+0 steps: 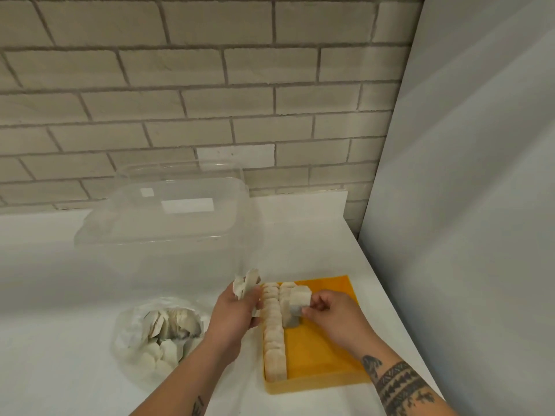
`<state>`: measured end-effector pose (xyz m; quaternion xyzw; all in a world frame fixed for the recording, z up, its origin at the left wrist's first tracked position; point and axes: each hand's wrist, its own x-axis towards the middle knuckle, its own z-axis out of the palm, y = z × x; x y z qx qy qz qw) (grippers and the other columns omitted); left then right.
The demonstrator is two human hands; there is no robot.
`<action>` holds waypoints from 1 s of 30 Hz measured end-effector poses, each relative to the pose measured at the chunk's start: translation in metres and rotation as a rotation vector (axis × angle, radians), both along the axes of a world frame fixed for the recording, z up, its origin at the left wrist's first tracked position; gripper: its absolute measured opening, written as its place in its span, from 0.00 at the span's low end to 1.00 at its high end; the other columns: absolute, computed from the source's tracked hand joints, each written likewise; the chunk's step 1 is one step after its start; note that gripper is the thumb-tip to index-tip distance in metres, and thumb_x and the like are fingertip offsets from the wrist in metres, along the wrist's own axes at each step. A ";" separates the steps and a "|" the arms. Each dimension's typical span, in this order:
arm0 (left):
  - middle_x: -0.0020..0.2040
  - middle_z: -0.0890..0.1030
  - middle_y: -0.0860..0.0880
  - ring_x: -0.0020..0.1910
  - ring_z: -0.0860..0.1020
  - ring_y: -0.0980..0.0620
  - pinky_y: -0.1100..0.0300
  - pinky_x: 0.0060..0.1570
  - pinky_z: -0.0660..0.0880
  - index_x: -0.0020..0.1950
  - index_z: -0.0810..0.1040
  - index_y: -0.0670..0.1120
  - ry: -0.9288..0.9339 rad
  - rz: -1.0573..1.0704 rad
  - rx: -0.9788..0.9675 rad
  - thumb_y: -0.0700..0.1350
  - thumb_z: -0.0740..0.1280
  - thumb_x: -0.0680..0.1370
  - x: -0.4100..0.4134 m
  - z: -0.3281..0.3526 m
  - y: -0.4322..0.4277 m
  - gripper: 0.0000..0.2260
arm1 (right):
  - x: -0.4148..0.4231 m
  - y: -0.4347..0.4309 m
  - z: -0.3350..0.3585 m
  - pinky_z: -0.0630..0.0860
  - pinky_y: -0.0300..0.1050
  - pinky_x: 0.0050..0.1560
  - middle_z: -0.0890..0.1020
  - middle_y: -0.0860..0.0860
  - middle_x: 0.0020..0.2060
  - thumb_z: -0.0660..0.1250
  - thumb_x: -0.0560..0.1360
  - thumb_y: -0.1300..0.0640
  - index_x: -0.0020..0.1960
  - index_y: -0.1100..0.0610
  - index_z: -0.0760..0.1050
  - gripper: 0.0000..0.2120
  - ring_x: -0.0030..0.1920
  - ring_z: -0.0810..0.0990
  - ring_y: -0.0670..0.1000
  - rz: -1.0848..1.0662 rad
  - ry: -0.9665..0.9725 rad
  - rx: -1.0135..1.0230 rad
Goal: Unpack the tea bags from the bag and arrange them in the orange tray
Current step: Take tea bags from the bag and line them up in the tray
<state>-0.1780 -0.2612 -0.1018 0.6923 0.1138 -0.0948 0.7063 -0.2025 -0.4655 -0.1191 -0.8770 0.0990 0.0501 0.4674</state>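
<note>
With right hand [327, 307] fingers pinching a short stack of pale square paper tea bags [297, 298] in the shallow orange plastic tray [324, 355], left hand [237, 310] curled round a spare bunch [246, 283]: seat upright, flush against the row [273, 325] left of the fingertips.

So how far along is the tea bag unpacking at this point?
Done: one full row of tea bags lines the left wall of the orange tray. In hand: the right hand pinches a small stack into a second row; the left hand grips a spare bunch. Left: most of the tray is bare, and the plastic bag holds many more.
</note>
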 end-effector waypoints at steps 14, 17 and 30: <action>0.46 0.86 0.50 0.47 0.84 0.46 0.42 0.52 0.82 0.50 0.81 0.53 0.055 0.015 0.239 0.49 0.72 0.76 0.002 -0.042 -0.002 0.05 | 0.010 0.019 -0.024 0.73 0.33 0.38 0.82 0.42 0.39 0.78 0.71 0.49 0.43 0.49 0.81 0.08 0.39 0.78 0.41 0.017 0.145 -0.168; 0.46 0.86 0.51 0.48 0.84 0.47 0.42 0.52 0.82 0.50 0.81 0.53 0.049 0.009 0.237 0.49 0.73 0.76 0.003 -0.044 0.000 0.05 | 0.008 0.022 -0.024 0.74 0.35 0.39 0.82 0.42 0.39 0.78 0.70 0.47 0.43 0.48 0.80 0.09 0.41 0.79 0.41 -0.014 0.149 -0.190; 0.46 0.84 0.50 0.42 0.82 0.52 0.60 0.34 0.76 0.54 0.78 0.50 -0.052 0.066 0.111 0.53 0.68 0.81 -0.004 -0.012 0.000 0.08 | 0.003 0.020 -0.014 0.73 0.34 0.39 0.80 0.40 0.42 0.75 0.73 0.45 0.48 0.46 0.78 0.09 0.43 0.78 0.40 -0.084 0.101 -0.189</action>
